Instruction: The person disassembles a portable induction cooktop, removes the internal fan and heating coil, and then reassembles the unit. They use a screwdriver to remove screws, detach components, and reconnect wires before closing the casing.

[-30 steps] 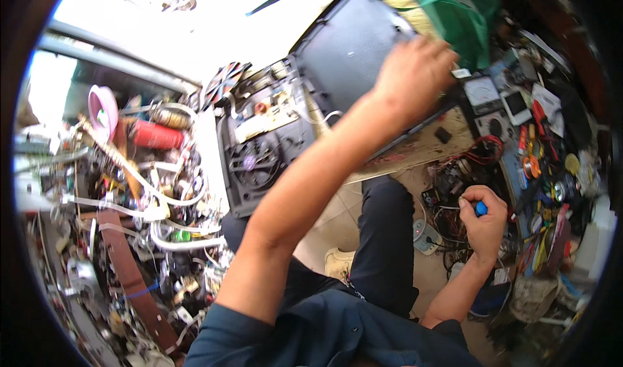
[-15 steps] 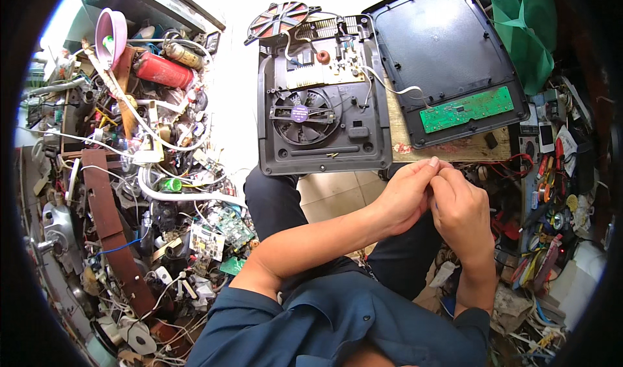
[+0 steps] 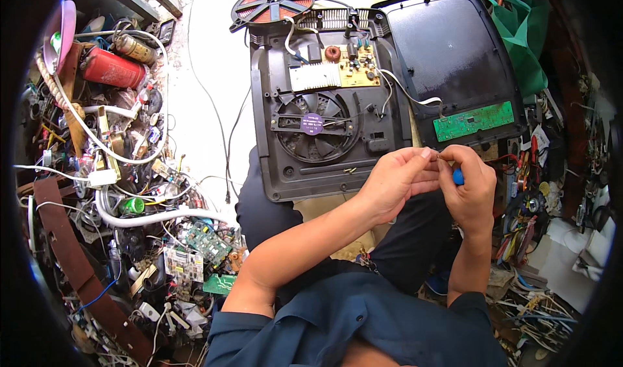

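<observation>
My left hand (image 3: 403,177) and my right hand (image 3: 470,186) meet over my lap, just past the near right corner of an opened induction cooker base (image 3: 298,185). The left thumb and fingers pinch at something too small to make out. A rounded blue piece (image 3: 459,176) shows in the curl of my right hand, the rest of it hidden; its thumb and forefinger close toward the left fingertips. Inside the base are a fan (image 3: 314,123) with a purple hub, a tan circuit board (image 3: 358,68), a silver heatsink (image 3: 315,78) and small brass-coloured pieces (image 3: 350,170) by the near edge.
A round coil (image 3: 276,3) rests across the base's far end. To the right, the black top cover (image 3: 441,42) lies inner side up with a green board (image 3: 474,122), wired to the base. Cluttered parts, a red cylinder (image 3: 113,67) and brown strip (image 3: 61,231) fill the left; a green bag (image 3: 522,39) hangs far right.
My view has shifted, so the cooker sits lower and nearer. Both hands stay together, and the blue piece in my right hand has come into sight.
</observation>
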Available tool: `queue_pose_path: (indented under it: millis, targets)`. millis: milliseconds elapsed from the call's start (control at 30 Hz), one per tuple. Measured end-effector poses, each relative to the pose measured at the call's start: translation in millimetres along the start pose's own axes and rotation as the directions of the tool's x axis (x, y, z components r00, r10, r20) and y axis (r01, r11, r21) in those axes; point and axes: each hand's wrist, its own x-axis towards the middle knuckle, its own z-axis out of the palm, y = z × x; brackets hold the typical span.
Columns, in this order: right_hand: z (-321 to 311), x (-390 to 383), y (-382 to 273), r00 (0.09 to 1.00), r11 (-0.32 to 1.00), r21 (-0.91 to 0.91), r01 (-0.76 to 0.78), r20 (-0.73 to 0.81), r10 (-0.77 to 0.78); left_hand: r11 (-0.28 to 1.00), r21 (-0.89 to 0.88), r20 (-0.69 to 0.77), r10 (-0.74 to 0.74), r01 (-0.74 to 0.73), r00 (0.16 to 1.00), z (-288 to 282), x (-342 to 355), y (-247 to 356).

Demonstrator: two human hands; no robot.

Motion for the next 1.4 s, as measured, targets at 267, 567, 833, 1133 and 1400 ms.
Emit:
queue_pose_path:
  millis: [267, 567, 833, 1133, 1400]
  targets:
    - [-3.1, 26.9, -14.3, 0.985, 0.985, 0.043, 0.168, 0.042, -0.170, 0.997, -0.041, 0.042, 0.061, -0.059, 0.997, -10.9, -3.1, 19.0]
    - [-29.2, 43.5, -19.7, 0.979, 0.983, 0.085, 0.163, -0.140, -0.150, 0.990, -0.039, 0.030, 0.138, -0.137, 0.990, -7.3, -2.0, 42.6]
    - [-43.5, 36.4, 11.6, 0.821, 0.929, 0.292, 0.225, -0.571, -0.020, 0.959, -0.170, 0.025, 0.235, -0.228, 0.972, -6.7, 9.9, 47.1]
    - [8.3, 37.5, -9.9, 0.851, 0.791, 0.536, 0.294, -0.524, 0.039, 0.925, -0.220, -0.077, 0.299, -0.309, 0.951, -10.7, 13.0, 50.4]
    - [20.1, 37.9, -8.3, 0.867, 0.811, 0.531, 0.246, -0.495, 0.061, 0.927, -0.251, -0.088, 0.264, -0.278, 0.960, -10.9, 13.0, 49.9]
